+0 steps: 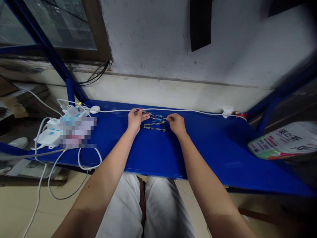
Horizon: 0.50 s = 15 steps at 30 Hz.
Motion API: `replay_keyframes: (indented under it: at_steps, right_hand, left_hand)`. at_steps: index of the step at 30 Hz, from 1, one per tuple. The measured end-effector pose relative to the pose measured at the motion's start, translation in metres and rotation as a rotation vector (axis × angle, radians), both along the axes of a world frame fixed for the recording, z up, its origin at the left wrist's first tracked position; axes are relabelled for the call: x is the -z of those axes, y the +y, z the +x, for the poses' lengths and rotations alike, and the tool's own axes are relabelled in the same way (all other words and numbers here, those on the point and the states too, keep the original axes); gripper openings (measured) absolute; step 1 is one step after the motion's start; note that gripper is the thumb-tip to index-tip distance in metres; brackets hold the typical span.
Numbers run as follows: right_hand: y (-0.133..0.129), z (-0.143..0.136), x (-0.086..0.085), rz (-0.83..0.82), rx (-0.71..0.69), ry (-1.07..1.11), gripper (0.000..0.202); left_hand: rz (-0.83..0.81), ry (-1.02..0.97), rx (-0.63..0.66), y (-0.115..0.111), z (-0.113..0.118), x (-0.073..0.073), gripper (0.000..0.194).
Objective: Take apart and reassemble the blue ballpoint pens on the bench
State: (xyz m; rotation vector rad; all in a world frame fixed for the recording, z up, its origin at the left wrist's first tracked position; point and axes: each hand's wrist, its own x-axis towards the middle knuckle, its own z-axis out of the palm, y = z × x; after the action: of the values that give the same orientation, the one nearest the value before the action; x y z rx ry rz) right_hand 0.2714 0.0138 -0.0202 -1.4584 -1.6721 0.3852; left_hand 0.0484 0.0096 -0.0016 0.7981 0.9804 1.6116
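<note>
Several slim pens with dark and clear barrels (154, 128) lie roughly side by side on the blue shelf (158, 152), some with light-blue parts. My left hand (136, 120) is at their left ends, with thumb and forefinger closed on a dark pen and the other fingers stretched to the right. At the right ends, my right hand (176, 123) has its fingertips pinched together on the end of a pen (162, 118). Whether both hands grip the same pen cannot be made out. The fingers partly cover the pens' ends.
A white cable (193, 110) runs along the shelf's back edge by the wall. White power strips with plugs (51, 132) and looped cords crowd the left end. A large printed bottle-like container (282, 140) stands at the right. Blue posts (49, 56) frame the shelf.
</note>
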Motion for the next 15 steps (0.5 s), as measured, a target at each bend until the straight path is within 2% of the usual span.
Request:
replay_keyframes:
  at_steps: [7,15]
  right_hand:
    - [0.000,-0.004,-0.003,0.000,-0.012,0.012,0.018]
    - [-0.001,-0.011,-0.008,0.025,-0.035,-0.021,0.016]
  left_hand:
    - [0.020,0.037,0.005,-0.003,0.002,-0.001,0.012]
    - [0.043,0.058,0.074,-0.005,0.003,0.000,0.018]
